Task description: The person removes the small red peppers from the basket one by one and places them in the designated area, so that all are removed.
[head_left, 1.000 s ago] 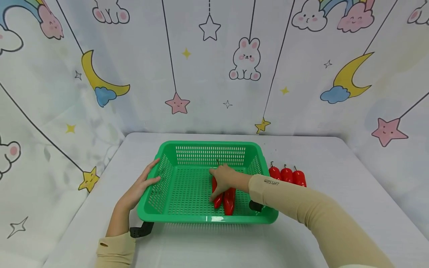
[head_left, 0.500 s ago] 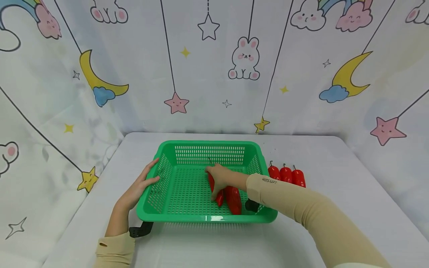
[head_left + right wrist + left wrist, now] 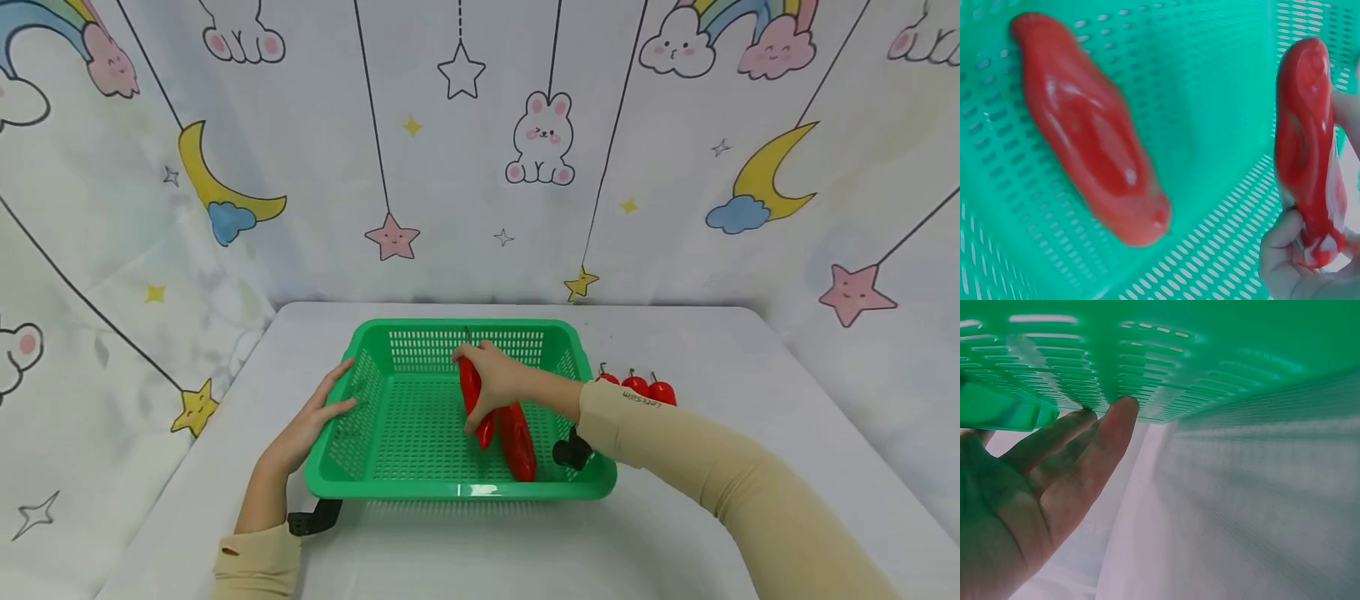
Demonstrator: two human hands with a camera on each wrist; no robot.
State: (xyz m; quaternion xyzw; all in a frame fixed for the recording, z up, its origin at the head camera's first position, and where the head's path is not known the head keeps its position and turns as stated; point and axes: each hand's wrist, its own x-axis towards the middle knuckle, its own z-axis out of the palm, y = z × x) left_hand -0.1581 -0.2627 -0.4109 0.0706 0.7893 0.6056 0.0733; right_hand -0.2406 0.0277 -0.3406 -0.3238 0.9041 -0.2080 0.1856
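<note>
My right hand (image 3: 497,382) grips a long red pepper (image 3: 469,382) inside the green basket (image 3: 390,490). Fingers and thumb wrap this pepper (image 3: 1304,125) in the right wrist view, and its thin dark stem points to the far side. A second red pepper (image 3: 517,450) lies at a slant on the basket floor, just right of the held one; the right wrist view shows this pepper (image 3: 1091,137) whole. My left hand (image 3: 306,423) rests against the basket's left side. Its fingers (image 3: 1107,440) are fairly straight and touch the slotted outer wall (image 3: 1160,369).
Several red peppers (image 3: 662,393) sit in a row on the white table (image 3: 697,342), right of the basket and partly behind my right sleeve (image 3: 675,442). A patterned cloth backdrop (image 3: 450,183) rises behind the table.
My right hand has lifted the gripped pepper and moved it slightly left and away. The pepper beside it has swung to a slant, its near end shifting right. My left hand stays put.
</note>
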